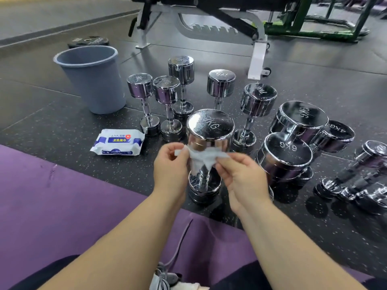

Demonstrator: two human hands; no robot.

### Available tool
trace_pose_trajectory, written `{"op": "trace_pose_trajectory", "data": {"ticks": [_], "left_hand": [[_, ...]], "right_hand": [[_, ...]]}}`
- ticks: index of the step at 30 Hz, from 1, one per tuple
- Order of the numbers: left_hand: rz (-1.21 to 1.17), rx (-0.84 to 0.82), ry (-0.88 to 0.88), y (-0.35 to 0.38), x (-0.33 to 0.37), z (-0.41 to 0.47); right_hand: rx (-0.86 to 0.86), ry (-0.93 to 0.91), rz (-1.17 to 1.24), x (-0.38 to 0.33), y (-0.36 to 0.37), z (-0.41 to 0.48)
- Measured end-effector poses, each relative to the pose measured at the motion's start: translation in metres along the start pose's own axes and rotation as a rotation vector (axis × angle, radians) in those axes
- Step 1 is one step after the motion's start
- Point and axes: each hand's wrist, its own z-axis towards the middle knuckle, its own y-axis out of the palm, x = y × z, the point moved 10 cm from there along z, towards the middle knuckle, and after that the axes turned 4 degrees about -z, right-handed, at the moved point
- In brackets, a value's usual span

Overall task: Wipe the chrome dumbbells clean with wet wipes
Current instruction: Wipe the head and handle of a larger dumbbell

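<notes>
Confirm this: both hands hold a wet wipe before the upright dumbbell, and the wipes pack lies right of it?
No: the head view shows the wipes pack left of the dumbbell. Left hand and right hand do hold the wet wipe before it.

left forearm: bare, extended forward from lower left | left hand (170, 167): fingers are curled, one end of the wet wipe (204, 156) is pinched between thumb and fingers | right forearm: bare, extended from lower right | right hand (240, 176): other end is pinched by thumb and forefinger | hands: held near, not touching
</notes>
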Motion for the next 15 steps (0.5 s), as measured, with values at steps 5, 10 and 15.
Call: {"op": "trace_pose_trajectory", "data": {"ticks": [5, 10, 15], "left_hand": [[0.018, 0.058, 0.056, 0.001, 0.016, -0.005], [0.079, 0.067, 0.17, 0.0, 0.032, -0.028], [0.113, -0.119, 0.089, 0.027, 0.017, -0.046]], "right_hand": [[0.068, -0.011, 0.083, -0.006, -0.006, 0.001], [0.132, -0.038, 0.032, -0.006, -0.014, 0.007], [0.022, -0.006, 0.026, 0.012, 0.0, -0.01]]}}
